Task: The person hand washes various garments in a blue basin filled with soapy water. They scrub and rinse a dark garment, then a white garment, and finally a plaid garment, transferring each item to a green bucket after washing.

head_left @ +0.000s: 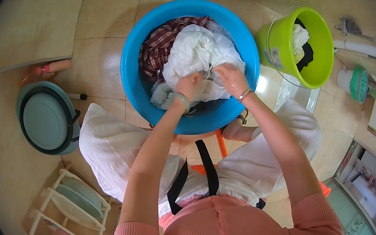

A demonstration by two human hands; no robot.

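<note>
A blue basin [247,68] stands on the tiled floor between my knees, with water, suds and wet laundry inside. Both my left hand [189,86] and my right hand [232,78] are closed on a white garment [197,49], a short way apart near the middle of the basin. Bunched and wet, the white cloth bulges up beyond my knuckles. Behind it and to the left lies a dark red plaid shirt [158,44]. Dark cloth shows faintly in the water by the near rim. My fingertips are partly hidden in the folds.
A lime green bucket [278,40] with white and black cloth inside stands right of the basin. At the left are grey-green collapsible basins [47,120] and a cream rack [43,219]. A small white bin [347,79] with a green liner stands far right.
</note>
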